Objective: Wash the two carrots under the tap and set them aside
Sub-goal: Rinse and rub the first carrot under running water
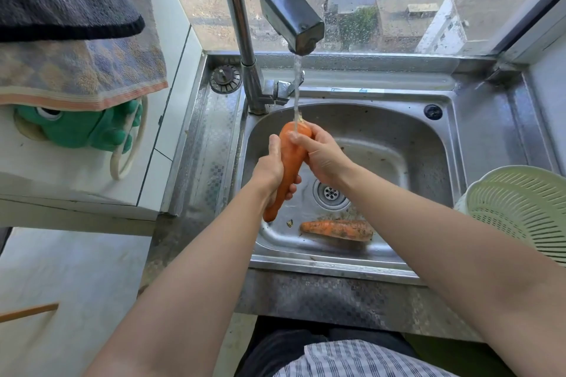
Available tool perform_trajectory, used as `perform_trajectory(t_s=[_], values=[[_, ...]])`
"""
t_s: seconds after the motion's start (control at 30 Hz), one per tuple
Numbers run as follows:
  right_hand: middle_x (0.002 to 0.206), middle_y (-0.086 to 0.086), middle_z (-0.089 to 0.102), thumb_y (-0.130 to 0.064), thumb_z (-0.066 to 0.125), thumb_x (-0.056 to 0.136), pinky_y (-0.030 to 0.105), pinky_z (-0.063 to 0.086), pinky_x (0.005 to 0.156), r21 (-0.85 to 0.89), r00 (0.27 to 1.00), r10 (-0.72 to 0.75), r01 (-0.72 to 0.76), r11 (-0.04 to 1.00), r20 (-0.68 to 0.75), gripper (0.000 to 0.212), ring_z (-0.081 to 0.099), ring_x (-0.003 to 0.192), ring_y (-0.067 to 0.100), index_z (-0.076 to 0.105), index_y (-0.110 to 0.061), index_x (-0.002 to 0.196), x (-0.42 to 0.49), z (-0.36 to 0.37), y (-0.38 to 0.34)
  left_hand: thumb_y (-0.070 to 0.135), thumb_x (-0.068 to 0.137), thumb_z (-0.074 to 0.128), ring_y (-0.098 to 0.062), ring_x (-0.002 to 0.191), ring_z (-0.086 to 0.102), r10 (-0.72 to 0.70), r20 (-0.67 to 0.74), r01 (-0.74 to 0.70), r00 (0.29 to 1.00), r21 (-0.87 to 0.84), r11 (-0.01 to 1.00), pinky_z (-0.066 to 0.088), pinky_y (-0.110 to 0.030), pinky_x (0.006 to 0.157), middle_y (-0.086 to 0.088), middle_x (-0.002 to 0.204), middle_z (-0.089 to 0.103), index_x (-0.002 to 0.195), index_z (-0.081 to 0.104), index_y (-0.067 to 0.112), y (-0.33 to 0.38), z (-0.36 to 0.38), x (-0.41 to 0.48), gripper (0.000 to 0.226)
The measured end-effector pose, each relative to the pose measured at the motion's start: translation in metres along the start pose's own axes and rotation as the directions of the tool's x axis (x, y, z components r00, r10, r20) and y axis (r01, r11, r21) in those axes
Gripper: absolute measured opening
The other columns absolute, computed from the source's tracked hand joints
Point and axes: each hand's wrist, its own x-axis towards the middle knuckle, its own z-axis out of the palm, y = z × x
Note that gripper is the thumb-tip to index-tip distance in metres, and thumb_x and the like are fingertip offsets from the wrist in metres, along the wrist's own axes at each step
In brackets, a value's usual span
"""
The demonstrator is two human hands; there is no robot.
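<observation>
A large orange carrot (290, 159) is held over the steel sink (398, 131), thick end up under the running water from the tap (291, 14). My left hand (271, 170) grips its lower half. My right hand (321, 153) wraps the thick upper end, the thumb in the stream. A second carrot (337, 229), smeared with dirt, lies on the sink floor near the front wall, just below the drain (330, 193).
A pale green plastic colander (520, 208) stands on the counter right of the sink. At the left hang towels (76, 49) over a green frog-shaped holder (82, 131) on a white cabinet. A window lies behind the tap. A sink plug (226, 79) rests at the back left.
</observation>
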Motion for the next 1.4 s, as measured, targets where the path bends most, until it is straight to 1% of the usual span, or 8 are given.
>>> perform_trajectory(t_s=[0.1, 0.27, 0.4, 0.6, 0.77, 1.0, 1.17, 1.4], values=[[0.128, 0.014, 0.054, -0.020, 0.060, 0.095, 0.035, 0.054, 0.090, -0.064, 0.994, 0.000, -0.007, 0.998, -0.111, 0.050, 0.058, 0.113, 0.025, 0.040, -0.011, 0.140, -0.002, 0.009, 0.003, 0.072, 0.093, 0.011, -0.017, 0.041, 0.048, -0.026, 0.010, 0.026, 1.000, -0.010, 1.000, 0.041, -0.021, 0.039, -0.010, 0.060, 0.057, 0.094, 0.065, 0.002, 0.001, 0.001, -0.001, 0.088], [0.132, 0.021, 0.052, -0.003, 0.058, 0.091, 0.040, 0.052, 0.097, 0.031, 0.994, 0.067, -0.070, 0.997, 0.089, 0.057, 0.056, 0.119, 0.031, 0.036, -0.008, 0.144, 0.004, -0.006, 0.001, 0.072, 0.092, 0.010, -0.016, 0.042, 0.048, -0.052, 0.019, 0.052, 0.998, -0.019, 0.998, 0.042, -0.022, 0.040, -0.010, 0.060, 0.058, 0.101, 0.066, 0.003, -0.003, -0.001, 0.000, 0.090], [0.129, 0.016, 0.054, -0.023, 0.067, 0.090, 0.039, 0.053, 0.092, -0.038, 0.994, 0.037, -0.041, 0.998, -0.103, 0.056, 0.058, 0.116, 0.028, 0.042, -0.008, 0.138, 0.006, 0.002, 0.005, 0.072, 0.093, 0.011, -0.016, 0.044, 0.050, -0.016, -0.003, 0.016, 1.000, 0.037, 0.999, 0.043, -0.023, 0.041, -0.011, 0.062, 0.059, 0.090, 0.064, 0.001, -0.001, 0.006, -0.001, 0.088], [0.123, 0.021, 0.056, -0.001, 0.061, 0.078, 0.038, 0.052, 0.089, 0.080, 0.983, 0.087, -0.101, 0.992, 0.161, 0.064, 0.059, 0.111, 0.029, 0.043, -0.002, 0.139, 0.006, -0.016, -0.003, 0.071, 0.093, 0.009, -0.016, 0.042, 0.048, -0.036, 0.024, 0.036, 0.999, -0.012, 0.999, 0.041, -0.023, 0.040, -0.011, 0.061, 0.057, 0.096, 0.065, 0.003, -0.002, 0.003, -0.001, 0.088], [0.133, 0.020, 0.053, -0.013, 0.064, 0.092, 0.040, 0.054, 0.094, 0.043, 0.999, 0.048, -0.049, 0.998, 0.011, 0.055, 0.057, 0.118, 0.030, 0.039, -0.006, 0.141, 0.007, -0.005, -0.001, 0.071, 0.093, 0.010, -0.016, 0.041, 0.049, -0.019, 0.001, 0.019, 1.000, 0.010, 1.000, 0.042, -0.023, 0.040, -0.011, 0.060, 0.058, 0.095, 0.064, 0.001, 0.002, 0.006, 0.001, 0.089], [0.128, 0.025, 0.051, 0.000, 0.052, 0.087, 0.033, 0.053, 0.080, 0.069, 0.996, 0.075, -0.078, 0.995, 0.054, 0.053, 0.057, 0.107, 0.028, 0.041, -0.001, 0.138, 0.007, -0.004, -0.004, 0.071, 0.093, 0.011, -0.016, 0.042, 0.049, -0.025, -0.004, 0.026, 1.000, 0.017, 1.000, 0.042, -0.023, 0.040, -0.010, 0.060, 0.058, 0.092, 0.064, 0.002, 0.002, 0.004, -0.002, 0.088], [0.127, 0.024, 0.053, -0.003, 0.054, 0.081, 0.039, 0.052, 0.096, 0.082, 0.995, 0.075, -0.081, 0.993, 0.071, 0.058, 0.056, 0.114, 0.029, 0.041, 0.001, 0.137, 0.008, -0.002, -0.007, 0.070, 0.094, 0.011, -0.017, 0.042, 0.050, -0.014, -0.014, 0.014, 1.000, 0.035, 0.999, 0.043, -0.023, 0.042, -0.011, 0.062, 0.059, 0.093, 0.065, 0.001, 0.004, 0.002, -0.002, 0.088], [0.128, 0.023, 0.053, -0.003, 0.056, 0.079, 0.040, 0.051, 0.097, 0.092, 0.993, 0.078, -0.087, 0.992, 0.089, 0.064, 0.056, 0.116, 0.031, 0.039, -0.001, 0.141, 0.009, -0.006, -0.004, 0.071, 0.094, 0.012, -0.016, 0.042, 0.050, -0.026, -0.001, 0.026, 1.000, 0.026, 0.999, 0.043, -0.023, 0.041, -0.011, 0.061, 0.059, 0.095, 0.065, 0.001, 0.004, 0.001, -0.004, 0.088]])
